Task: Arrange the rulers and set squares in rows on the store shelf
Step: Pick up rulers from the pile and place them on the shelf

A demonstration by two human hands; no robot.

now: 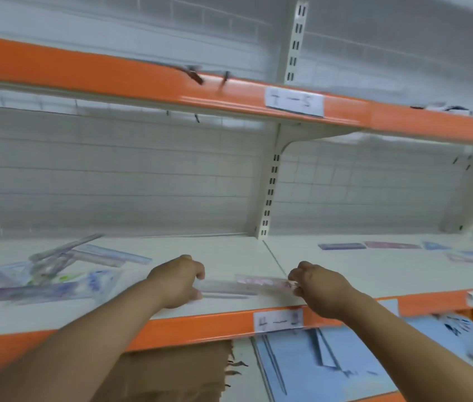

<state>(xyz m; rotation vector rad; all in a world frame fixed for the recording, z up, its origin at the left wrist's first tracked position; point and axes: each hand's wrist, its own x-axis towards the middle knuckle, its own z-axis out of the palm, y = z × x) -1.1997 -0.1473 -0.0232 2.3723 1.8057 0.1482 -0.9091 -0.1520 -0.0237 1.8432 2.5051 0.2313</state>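
Observation:
A clear plastic ruler point(244, 285) with pink print is held level just above the white shelf point(229, 250), near its front edge. My left hand point(180, 281) grips its left end and my right hand point(320, 288) pinches its right end. A loose pile of clear rulers and set squares point(47, 271) lies on the shelf to the left. At the back right, a few rulers point(342, 246) and a pink one point(391, 245) lie end to end in a row, with a set square point(435, 245) beside them. The picture is blurred.
An upper shelf with an orange front strip point(171, 85) and a paper label point(294, 103) hangs overhead. A slotted upright point(270, 192) divides the two bays. Below the shelf are a brown carton point(171, 375) and a blue sheet point(345, 361).

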